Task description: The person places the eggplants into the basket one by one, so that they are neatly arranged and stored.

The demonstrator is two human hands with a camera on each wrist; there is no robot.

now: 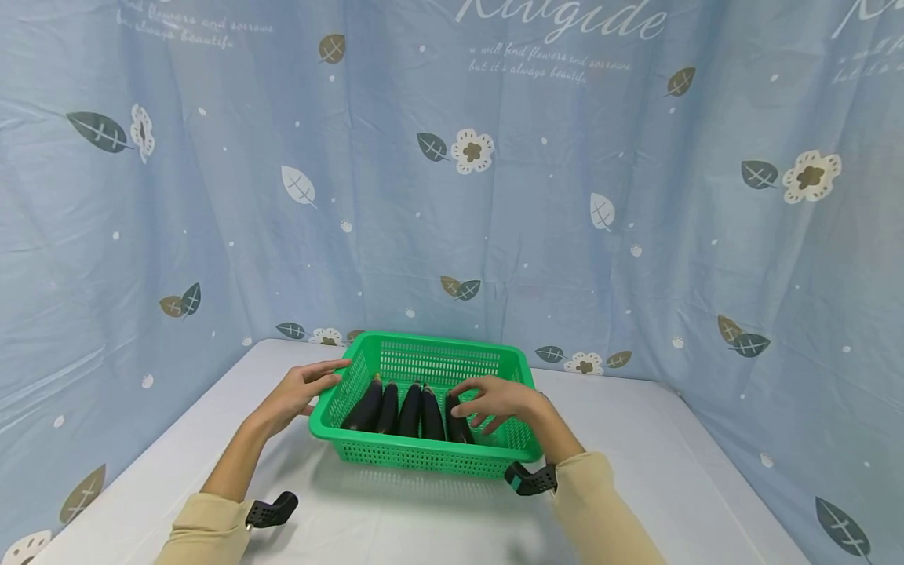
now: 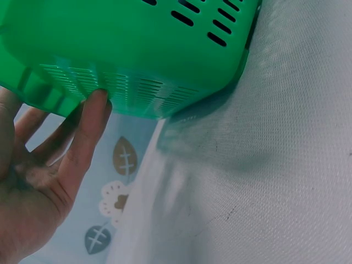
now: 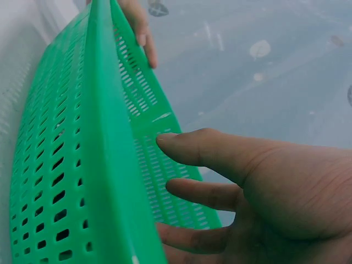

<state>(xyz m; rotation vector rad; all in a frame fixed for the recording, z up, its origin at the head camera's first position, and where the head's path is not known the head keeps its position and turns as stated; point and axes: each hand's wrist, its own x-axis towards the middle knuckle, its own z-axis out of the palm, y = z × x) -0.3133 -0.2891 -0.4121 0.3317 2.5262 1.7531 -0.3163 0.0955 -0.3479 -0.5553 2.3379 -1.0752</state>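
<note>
A green plastic basket (image 1: 438, 464) with slotted walls contains several dark eggplants (image 1: 410, 412) lying side by side. My left hand (image 1: 293, 392) holds the basket's left rim. In the left wrist view, fingers of the left hand (image 2: 49, 170) reach under the rim, and one fingertip touches the outer wall. Inside the right half of the basket hovers my right hand (image 1: 497, 402), over the rightmost eggplant (image 1: 457, 428), partly covering it. In the right wrist view, the thumb and fingers of the right hand (image 3: 236, 198) are spread apart, with nothing visible between them; the eggplants are hidden there.
The basket stands on a white-covered table (image 1: 395, 518). A blue curtain (image 1: 381, 204) printed with leaves and flowers hangs behind the table and along both sides. A black wrist camera (image 1: 271, 512) is on the left forearm and another camera (image 1: 530, 479) on the right.
</note>
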